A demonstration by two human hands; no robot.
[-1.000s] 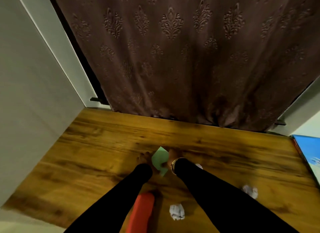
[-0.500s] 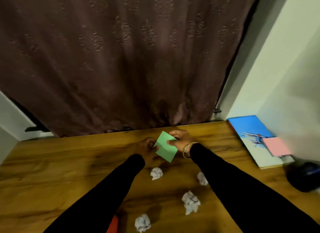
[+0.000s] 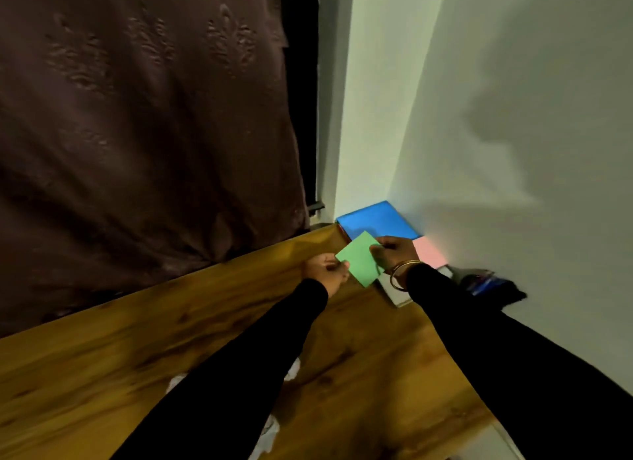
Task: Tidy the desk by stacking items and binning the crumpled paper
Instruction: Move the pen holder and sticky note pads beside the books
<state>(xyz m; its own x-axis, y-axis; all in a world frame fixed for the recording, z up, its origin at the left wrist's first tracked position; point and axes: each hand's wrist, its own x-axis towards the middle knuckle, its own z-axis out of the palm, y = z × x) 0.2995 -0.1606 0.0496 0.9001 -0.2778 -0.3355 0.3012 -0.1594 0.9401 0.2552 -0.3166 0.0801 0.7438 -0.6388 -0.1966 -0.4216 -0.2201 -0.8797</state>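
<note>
Two black-sleeved arms reach out over the wooden table (image 3: 102,374) toward its far right corner, where it meets the pale wall (image 3: 513,117). Behind the table hangs a dark brown patterned curtain (image 3: 137,134) that covers most of the left side.

No bin or other open container shows from where I stand; the nearest thing to a holder is a dark pouch-like object (image 3: 493,288) against the wall, with something blue in or on it, too blurred to name.

A blue book (image 3: 376,219) lies flat in the corner, touching the wall. A pink sheet (image 3: 430,252) rests just beside the right wrist, on or against the book's nearer part.

Both forearms angle in from the lower edge and nearly meet. The left hand (image 3: 323,271) is curled narrow, pinching the left corner of a green square of paper (image 3: 359,262) between thumb and fingers. The right hand (image 3: 397,254), with a gold bangle (image 3: 402,274) at the wrist, grips the paper's right edge the same way. The green paper is held up tilted between them, above the table's edge and the near end of the book.

Bits of white crumpled paper (image 3: 270,432) lie on the table, mostly hidden under the left sleeve.
</note>
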